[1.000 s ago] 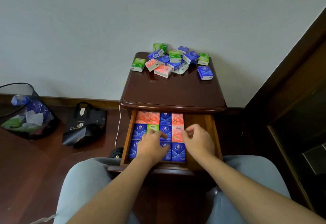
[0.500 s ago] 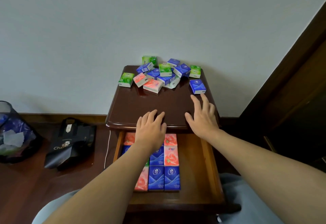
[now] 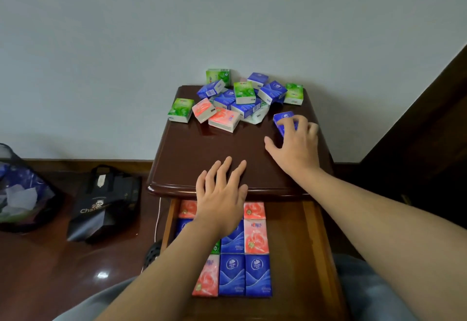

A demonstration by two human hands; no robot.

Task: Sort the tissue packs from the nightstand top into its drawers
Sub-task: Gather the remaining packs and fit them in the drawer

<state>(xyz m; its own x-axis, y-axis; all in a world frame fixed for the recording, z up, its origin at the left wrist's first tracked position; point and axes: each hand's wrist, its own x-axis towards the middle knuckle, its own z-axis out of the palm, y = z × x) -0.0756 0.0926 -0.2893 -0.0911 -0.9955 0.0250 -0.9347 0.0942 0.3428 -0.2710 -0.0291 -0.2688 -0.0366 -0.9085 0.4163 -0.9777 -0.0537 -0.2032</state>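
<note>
Both hands just left the drawer (image 3: pixel 313 229): right hand (image 3: pixel 294 143) now has fingers curling onto a lone blue pack (image 3: pixel 284 118), not yet clamped, left hand (image 3: pixel 221 194) flat, fingers apart, pile (image 3: pixel 235 103) beyond fingertips, next pick starting.

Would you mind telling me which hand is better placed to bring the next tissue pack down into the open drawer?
Right. The right hand already has its fingers on the lone blue pack near the nightstand's right edge. The left hand lies flat and empty at the front edge, away from any loose pack.
</note>
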